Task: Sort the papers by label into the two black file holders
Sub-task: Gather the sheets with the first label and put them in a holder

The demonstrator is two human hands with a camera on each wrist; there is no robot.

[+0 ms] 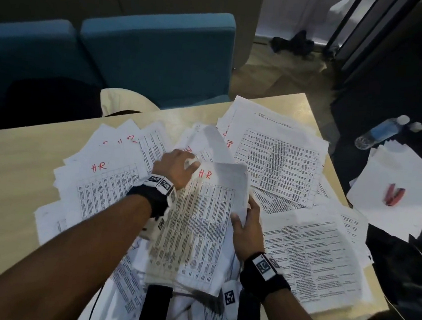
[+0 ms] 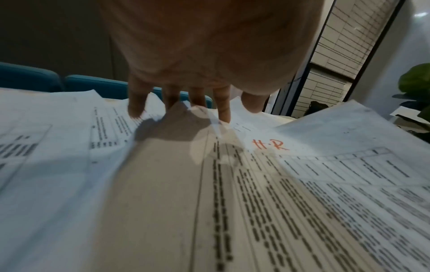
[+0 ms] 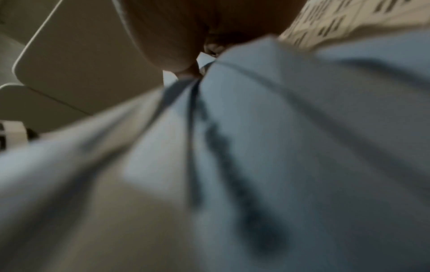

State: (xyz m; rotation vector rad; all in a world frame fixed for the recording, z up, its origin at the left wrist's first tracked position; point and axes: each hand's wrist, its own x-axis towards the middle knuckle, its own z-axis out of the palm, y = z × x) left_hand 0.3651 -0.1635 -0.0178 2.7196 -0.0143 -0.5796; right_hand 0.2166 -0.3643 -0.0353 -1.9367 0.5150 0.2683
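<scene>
Fingers of the right hand (image 1: 247, 230) are being curled round the right edge of the HR stack (image 1: 198, 225), which is lying at frame centre, long axis running lower left to upper right. Left hand (image 1: 175, 166) is being pressed, fingers straight, on its upper left corner, nearer the label (image 1: 204, 174).

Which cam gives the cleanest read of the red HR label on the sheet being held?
Head view: the HR label is sharp, upright, just beyond the left hand. The left wrist view shows it too, but slanted and softer. The right wrist view is blur, with no label visible.
</scene>
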